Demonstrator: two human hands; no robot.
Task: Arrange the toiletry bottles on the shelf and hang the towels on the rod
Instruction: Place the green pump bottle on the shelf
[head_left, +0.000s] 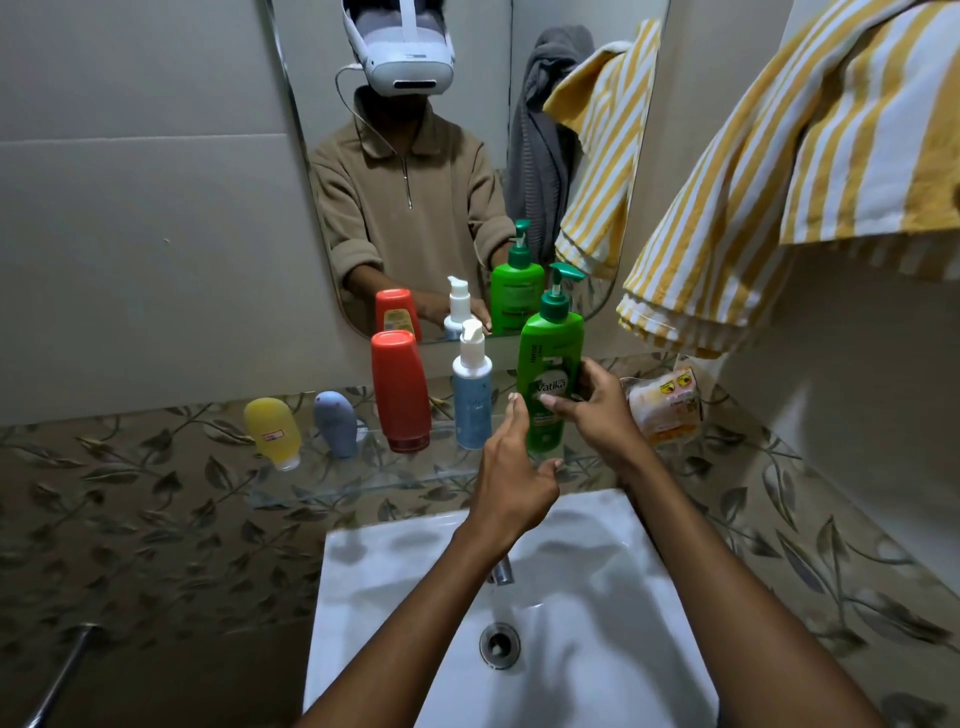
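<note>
A green pump bottle stands upright on the glass shelf under the mirror. My right hand holds its right side, thumb and fingers curled round the label. Just left of the bottle's lower part hovers my left hand, fingers relaxed and holding nothing. Left along the shelf stand a blue-and-white pump bottle, a red tube on its cap, a grey-blue tube and a yellow tube. A yellow-striped towel hangs at the upper right.
A wrapped soap packet lies at the shelf's right end. Below the shelf is a white sink with a tap and drain. The mirror shows a grey towel and the striped one. A metal bar is at the lower left.
</note>
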